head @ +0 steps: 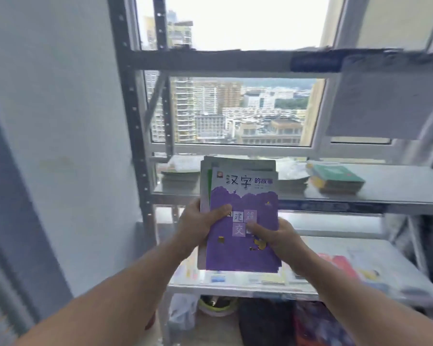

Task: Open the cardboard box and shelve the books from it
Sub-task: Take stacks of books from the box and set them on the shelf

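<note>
A: What do the fingers do?

B: The left hand [198, 221] grips the left edge of a stack of books [240, 216], thumb pressed on the top cover. The right hand [278, 238] clamps the right edge, thumb also on the cover. Both hands are closed on the stack, which is held in the air and tilted up toward the camera.

A: How many books are between the fingers?

B: Several thin ones; I cannot count them exactly. The top cover is purple below and pale above.

A: Can you read it?

B: Yes, the large characters 汉字, then smaller 的故事. Near the thumbs, small squares carry 跳 and 交; the others are blurred.

A: What is beyond the fingers?

B: A grey metal shelving rack [133, 101] stands before a window [245, 108] with city buildings outside. On the shelf board [398, 186] just behind the stack I count three low piles: one pile [178, 179] to the left, one pile [291, 183] to the right, and a green-topped pile [335, 179] further right. Below the hands a lower shelf [235, 288] holds blurred colourful items. A pale wall [55, 121] is at the left.
</note>
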